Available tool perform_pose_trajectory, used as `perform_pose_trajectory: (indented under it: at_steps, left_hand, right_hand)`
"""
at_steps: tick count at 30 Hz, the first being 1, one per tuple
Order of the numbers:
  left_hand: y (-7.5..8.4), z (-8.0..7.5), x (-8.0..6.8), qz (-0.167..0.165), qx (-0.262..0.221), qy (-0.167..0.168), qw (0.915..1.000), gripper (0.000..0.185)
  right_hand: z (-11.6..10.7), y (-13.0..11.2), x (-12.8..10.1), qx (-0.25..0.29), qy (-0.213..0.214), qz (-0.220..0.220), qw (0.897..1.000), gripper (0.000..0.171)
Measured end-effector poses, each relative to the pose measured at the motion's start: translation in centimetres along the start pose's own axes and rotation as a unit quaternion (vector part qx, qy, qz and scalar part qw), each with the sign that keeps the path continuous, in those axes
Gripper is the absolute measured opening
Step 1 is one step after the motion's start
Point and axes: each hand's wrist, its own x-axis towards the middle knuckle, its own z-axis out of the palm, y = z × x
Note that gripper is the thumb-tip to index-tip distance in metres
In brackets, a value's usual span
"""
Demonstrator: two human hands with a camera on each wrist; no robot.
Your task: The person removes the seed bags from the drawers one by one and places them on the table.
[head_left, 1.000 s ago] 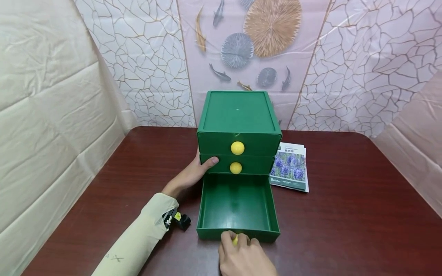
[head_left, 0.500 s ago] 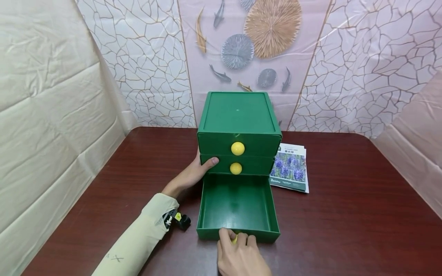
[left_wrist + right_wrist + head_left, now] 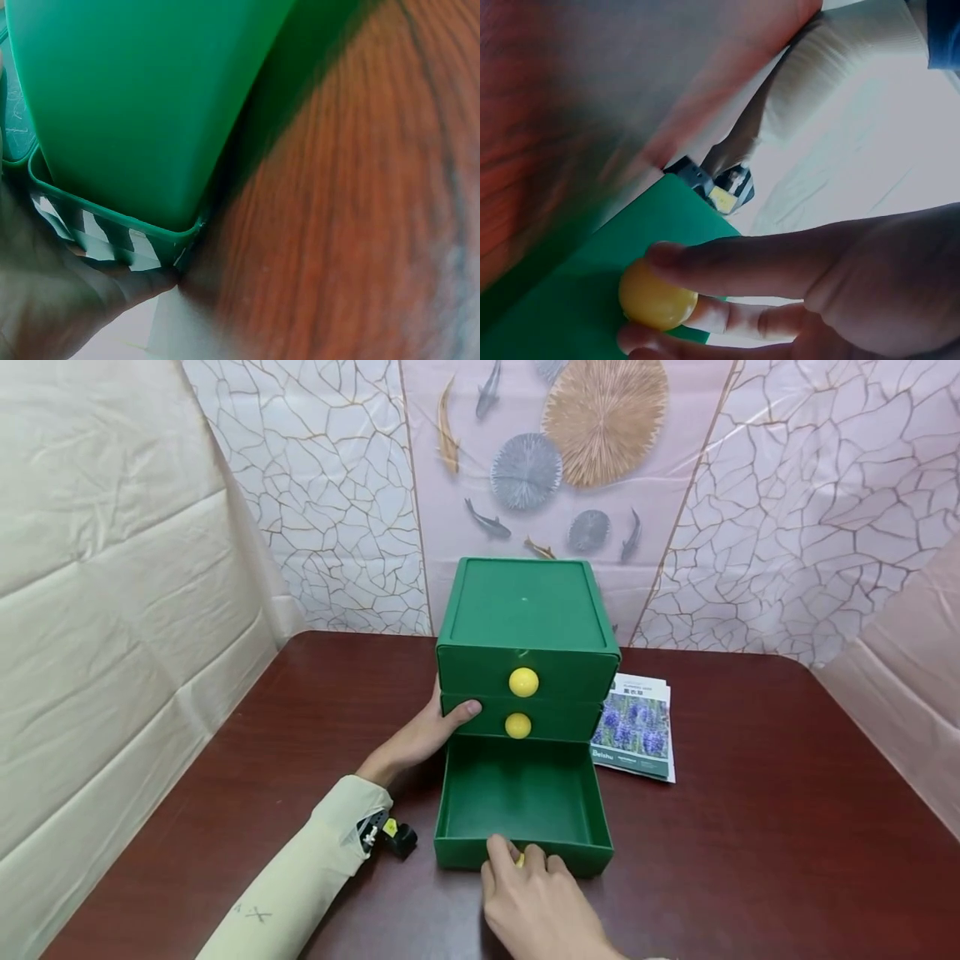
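A green drawer cabinet [image 3: 528, 610] stands on the table with its bottom drawer [image 3: 522, 797] pulled well out and nothing inside. My left hand [image 3: 420, 733] grips the cabinet's left side, thumb lying over the front of the middle drawer [image 3: 562, 718]. In the left wrist view, that hand [image 3: 82, 296] is at the latticed side frame [image 3: 112, 214], beside the drawer's green wall [image 3: 142, 105]. My right hand [image 3: 536, 893] pinches the yellow knob [image 3: 654, 296] of the bottom drawer between thumb and fingers. The two upper drawers sit closed, each with a yellow knob.
Several flower-printed seed packets [image 3: 633, 727] lie stacked right of the cabinet, partly hidden behind it. A dark wooden table [image 3: 750, 810] lies underneath. Patterned cloth [image 3: 330, 510] hangs behind, and a pale cloth [image 3: 127, 568] on the left.
The bottom drawer has slid slightly inward, with my right hand moving forward on its knob. My left hand keeps its place on the cabinet. The head view has shifted a little.
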Motion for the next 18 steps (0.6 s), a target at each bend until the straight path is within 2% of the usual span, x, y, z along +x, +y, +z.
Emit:
perform_pose_trajectory:
  at_steps: [5,7,11,18]
  left_hand:
    - [0.1,-0.1,0.2,-0.003,-0.007,-0.002,1.0000,0.105]
    - [0.2,-0.1,0.1,-0.006,-0.006,-0.003,1.0000,0.102]
    - [0.2,0.0,0.1,-0.015,0.006,0.000,0.9999,0.098]
    - [0.3,0.0,-0.1,-0.017,0.013,0.007,0.9997,0.098]
  right_hand:
    - [-0.8,0.9,0.7,0.038,-0.094,-0.002,0.995,0.026]
    - [-0.9,1.3,1.1,0.054,-0.115,0.003,0.992,0.015]
    - [-0.7,2.0,1.6,0.066,-0.105,0.019,0.992,0.009]
    - [0.2,2.8,2.2,0.087,-0.088,0.034,0.992,0.017]
